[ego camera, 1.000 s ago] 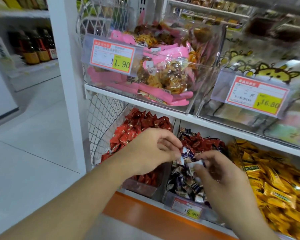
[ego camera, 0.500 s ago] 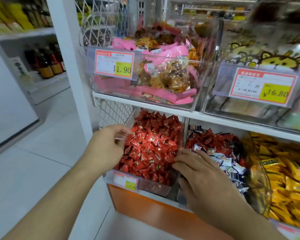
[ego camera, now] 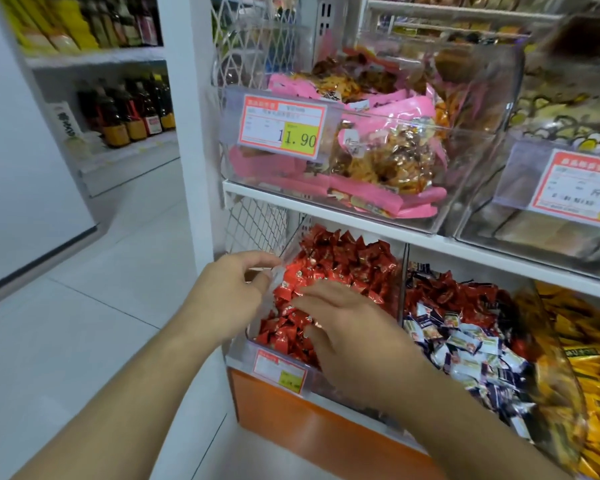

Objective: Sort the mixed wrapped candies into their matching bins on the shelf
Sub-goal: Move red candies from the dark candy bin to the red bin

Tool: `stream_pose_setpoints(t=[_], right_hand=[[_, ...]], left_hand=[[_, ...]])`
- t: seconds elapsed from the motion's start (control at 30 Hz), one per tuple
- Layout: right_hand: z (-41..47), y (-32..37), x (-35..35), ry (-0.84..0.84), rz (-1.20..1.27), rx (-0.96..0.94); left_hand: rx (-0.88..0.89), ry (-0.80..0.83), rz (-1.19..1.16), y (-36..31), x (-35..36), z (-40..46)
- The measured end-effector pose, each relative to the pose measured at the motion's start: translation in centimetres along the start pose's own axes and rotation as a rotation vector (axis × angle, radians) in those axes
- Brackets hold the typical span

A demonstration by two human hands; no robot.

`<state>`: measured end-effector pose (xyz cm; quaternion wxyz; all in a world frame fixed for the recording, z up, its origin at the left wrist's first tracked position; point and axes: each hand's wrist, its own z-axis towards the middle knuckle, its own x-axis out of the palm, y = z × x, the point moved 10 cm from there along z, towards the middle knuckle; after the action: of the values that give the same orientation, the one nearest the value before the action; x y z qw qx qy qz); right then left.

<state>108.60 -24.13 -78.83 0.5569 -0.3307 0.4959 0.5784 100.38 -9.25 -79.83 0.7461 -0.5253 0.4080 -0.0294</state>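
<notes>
On the lower shelf a clear bin (ego camera: 239, 353) is heaped with red wrapped candies (ego camera: 343, 261). My left hand (ego camera: 232, 296) grips this bin's left wall near its top rim, thumb above and fingers curled below. My right hand (ego camera: 350, 330) lies flat on the red candies with its fingers spread; I see nothing held in it. The middle bin (ego camera: 403, 268) to the right holds white-and-navy wrapped candies (ego camera: 465, 348) in front and red ones (ego camera: 447, 296) piled at its back. A third bin of yellow candies (ego camera: 589, 362) stands at the far right.
The upper shelf board (ego camera: 326, 216) carries a clear bin of pink snack packets (ego camera: 378, 157) with an 11.90 price tag (ego camera: 281, 126), and another bin (ego camera: 534, 209) to its right. An orange base panel (ego camera: 291, 410) runs below. Bottles (ego camera: 129, 112) stand on a far shelf across the tiled floor.
My right hand has moved left from the middle bin onto the red candies. My left hand has gone from beside my right hand to the red bin's left wall.
</notes>
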Motion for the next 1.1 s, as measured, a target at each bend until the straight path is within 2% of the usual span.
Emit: stream_pose_setpoints(t=[0.1,0.17,0.23,0.37,0.57,0.67,0.83,0.97,1.1], right_hand=[[3.6,0.9,4.7,0.197,0.093,-0.070],[4.4,0.2,6.7,0.327,0.013,-0.089],[4.7,-1.4,6.5,0.368,-0.102,-0.080],[5.0,-5.5,4.5,0.362,-0.270,-0.031],[5.0,-9.7,2.7,0.410,-0.235,0.136],[5.2,-8.4,2.0,0.370,-0.277,0.092],[6.0,-1.5,2.0,0.139,-0.161,-0.063],[5.7,-0.7,6.2,0.234,0.060,-0.024],[5.7,-3.8,7.2,0.224,0.015,0.107]], left_hand=[[-0.014,-0.032,-0.021,-0.1,-0.1,0.3],[-0.006,-0.030,-0.025,-0.3,0.1,0.4],[-0.005,-0.016,-0.035,-0.3,0.3,0.5],[0.002,0.002,-0.023,-0.4,0.3,0.8],[0.017,-0.008,0.010,-0.8,0.1,0.8],[0.009,-0.002,0.010,-0.8,0.2,0.8],[-0.003,-0.024,0.063,-0.8,0.2,0.9],[-0.016,-0.028,0.026,-0.7,0.1,0.8],[-0.009,-0.014,-0.020,-0.8,0.0,0.6]])
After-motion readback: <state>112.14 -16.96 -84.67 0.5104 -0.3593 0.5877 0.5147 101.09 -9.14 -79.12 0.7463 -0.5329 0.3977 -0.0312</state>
